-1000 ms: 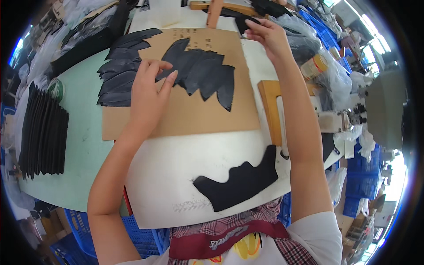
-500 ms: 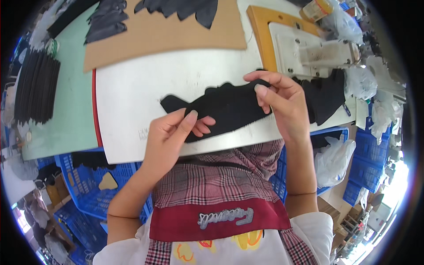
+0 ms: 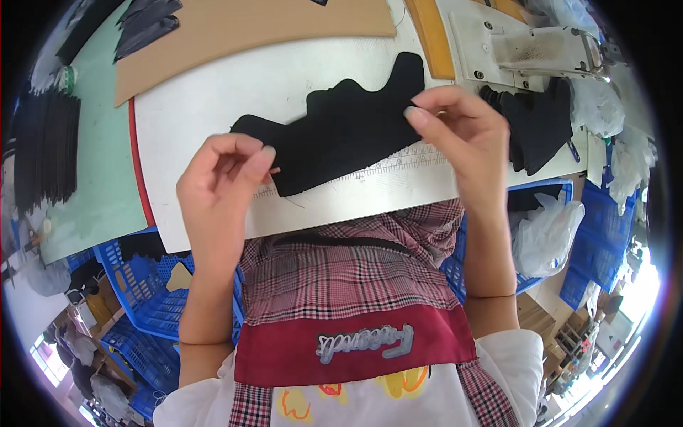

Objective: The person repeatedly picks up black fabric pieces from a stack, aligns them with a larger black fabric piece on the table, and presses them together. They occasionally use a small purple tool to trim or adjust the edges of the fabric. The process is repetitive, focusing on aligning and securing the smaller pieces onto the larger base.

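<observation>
A black cut fabric piece, with a wavy upper edge and a straighter lower edge, is spread between my hands over the white tabletop. At its left end, my left hand pinches the edge between thumb and fingers. My right hand has thumb and forefinger closed at the right edge, below a raised tab. A ruler scale runs along the table just beneath the fabric.
Several similar black pieces lie at right beside the white sewing machine. Brown cardboard covers the far side. A stack of black strips rests on the green surface. Blue baskets stand below the table.
The fabric piece has been opened out and turned, so its right tab now points up and away. My left hand has shifted left. The view has moved slightly.
</observation>
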`<state>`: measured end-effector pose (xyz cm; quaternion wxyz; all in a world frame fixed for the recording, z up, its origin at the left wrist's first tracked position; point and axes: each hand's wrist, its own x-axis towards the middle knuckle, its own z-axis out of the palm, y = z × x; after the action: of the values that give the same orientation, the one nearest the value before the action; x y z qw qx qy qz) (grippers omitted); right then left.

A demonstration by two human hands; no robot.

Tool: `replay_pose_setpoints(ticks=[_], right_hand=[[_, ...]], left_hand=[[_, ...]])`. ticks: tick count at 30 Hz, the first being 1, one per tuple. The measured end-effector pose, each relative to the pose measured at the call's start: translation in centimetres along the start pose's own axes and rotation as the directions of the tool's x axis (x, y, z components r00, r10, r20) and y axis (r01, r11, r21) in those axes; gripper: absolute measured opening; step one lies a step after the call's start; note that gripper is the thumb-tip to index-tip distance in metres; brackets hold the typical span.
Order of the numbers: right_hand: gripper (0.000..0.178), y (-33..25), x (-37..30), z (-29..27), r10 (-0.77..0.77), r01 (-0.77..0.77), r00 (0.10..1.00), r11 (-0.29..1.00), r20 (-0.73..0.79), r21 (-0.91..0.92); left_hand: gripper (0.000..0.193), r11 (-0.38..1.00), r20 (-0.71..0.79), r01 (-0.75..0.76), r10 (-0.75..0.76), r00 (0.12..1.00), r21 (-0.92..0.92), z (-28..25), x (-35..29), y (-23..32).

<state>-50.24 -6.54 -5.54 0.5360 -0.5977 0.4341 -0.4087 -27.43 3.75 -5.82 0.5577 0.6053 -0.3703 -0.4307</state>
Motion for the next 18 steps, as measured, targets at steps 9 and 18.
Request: replay_pose_setpoints(ticks=[9,18], right_hand=[[0.013,1.0,-1.3,-1.9,0.005,0.010,0.999,0.956,0.051,-0.293],[0.017,3.1,-0.2,-1.5,-0.005,0.021,0.998,0.960,0.058,-0.280]], left_hand=[[0.011,0.840,-0.057,-0.135,0.193,0.979,0.525,3.1,-2.8,-2.4],[0.020,0.833,-0.092,-0.126,0.207,0.974,0.539,3.4,-2.5,-3.5]])
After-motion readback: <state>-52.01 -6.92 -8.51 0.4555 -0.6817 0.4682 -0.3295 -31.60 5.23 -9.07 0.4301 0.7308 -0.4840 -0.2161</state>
